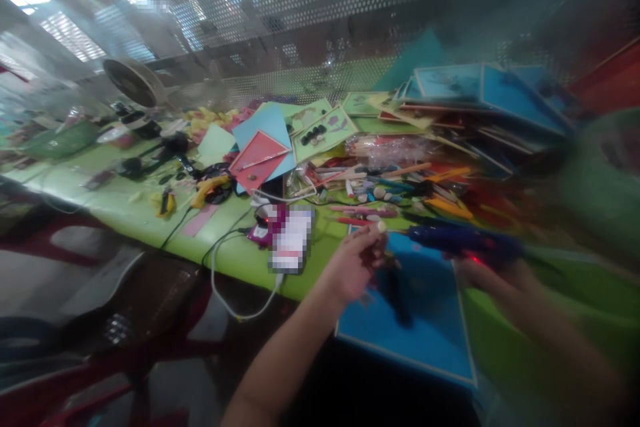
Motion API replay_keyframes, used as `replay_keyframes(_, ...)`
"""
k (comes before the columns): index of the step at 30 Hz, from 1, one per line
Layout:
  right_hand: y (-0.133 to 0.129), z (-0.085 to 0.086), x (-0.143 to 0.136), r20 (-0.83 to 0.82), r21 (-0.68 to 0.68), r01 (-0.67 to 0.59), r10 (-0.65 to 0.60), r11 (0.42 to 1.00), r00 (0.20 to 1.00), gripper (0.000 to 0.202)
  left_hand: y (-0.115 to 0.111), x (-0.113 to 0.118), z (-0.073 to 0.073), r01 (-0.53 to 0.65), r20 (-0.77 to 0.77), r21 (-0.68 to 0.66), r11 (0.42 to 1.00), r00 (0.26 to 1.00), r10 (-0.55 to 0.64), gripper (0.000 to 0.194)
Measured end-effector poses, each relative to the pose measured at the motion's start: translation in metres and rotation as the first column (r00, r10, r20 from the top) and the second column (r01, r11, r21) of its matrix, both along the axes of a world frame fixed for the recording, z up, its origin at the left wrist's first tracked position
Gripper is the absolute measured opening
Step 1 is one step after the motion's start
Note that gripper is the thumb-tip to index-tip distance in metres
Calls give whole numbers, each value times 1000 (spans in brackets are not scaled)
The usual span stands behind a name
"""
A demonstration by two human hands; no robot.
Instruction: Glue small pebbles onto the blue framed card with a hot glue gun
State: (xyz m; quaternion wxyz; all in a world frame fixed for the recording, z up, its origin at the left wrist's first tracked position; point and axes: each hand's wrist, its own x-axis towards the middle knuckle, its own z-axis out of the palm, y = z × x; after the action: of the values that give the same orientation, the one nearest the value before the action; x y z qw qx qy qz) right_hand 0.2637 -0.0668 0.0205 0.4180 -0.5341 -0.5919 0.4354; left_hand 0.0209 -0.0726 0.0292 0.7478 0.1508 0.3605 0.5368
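My right hand [493,275], blurred by motion, is wrapped round a dark blue hot glue gun [460,240] with a red light glowing on it. The gun's nozzle points left, close to a small pale piece [382,227] pinched in the fingertips of my left hand [360,263]. What that piece is, I cannot make out. Below both hands lies a blue board [420,347] with a light border, tilted at the table's near edge. A dark shape [397,293] shows over the board beside my left hand, too blurred to name.
A phone [293,240] with a white cable lies left of the board, beside a purple device [263,230]. Further left is a yellow glue gun [210,190]. Pens and pebble-like pieces are strewn behind my hands. Blue framed boards [450,83] are stacked behind; a fan [133,82] stands far left.
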Motion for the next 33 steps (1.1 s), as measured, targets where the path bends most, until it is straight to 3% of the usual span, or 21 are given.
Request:
replay_keyframes(5, -1, 3, 2, -111, -106, 32, -44, 994, 993, 55, -4, -20, -3, -45, -203, 80, 996, 977, 60, 36)
replay_keyframes(8, -1, 6, 2, -157, -125, 17, -37, 992, 987, 57, -10, -36, -6, 25, -423, 186, 982, 904, 57, 30)
replay_keyframes(10, 0, 6, 2, -190, -110, 14, -35, 994, 981, 56, -14, -45, -7, 129, -594, 234, 964, 804, 36, 26)
replay_keyframes(14, 0, 4, 4, -192, -59, -13, 2, 998, 981, 53, -18, -55, -5, 386, -868, 290, 876, 492, 70, 12)
replay_keyframes(18, 2, 3, 5, -178, -15, -21, 19, 1000, 984, 51, -15, -56, -9, 593, -958, 268, 759, 248, 144, 5)
replay_keyframes(22, 3, 2, 6, -156, 12, -63, 64, 998, 986, 49, -10, -56, -15, 701, -973, 193, 687, 46, 226, 5)
replay_keyframes(25, 3, 2, 6, -149, 11, -60, 61, 998, 987, 47, -7, -55, -18, 728, -967, 160, 667, -21, 255, 6)
replay_keyframes(33, 2, 3, 5, -109, -5, -17, 16, 1000, 994, 51, -6, -53, -20, 768, -955, 140, 625, -62, 291, 9)
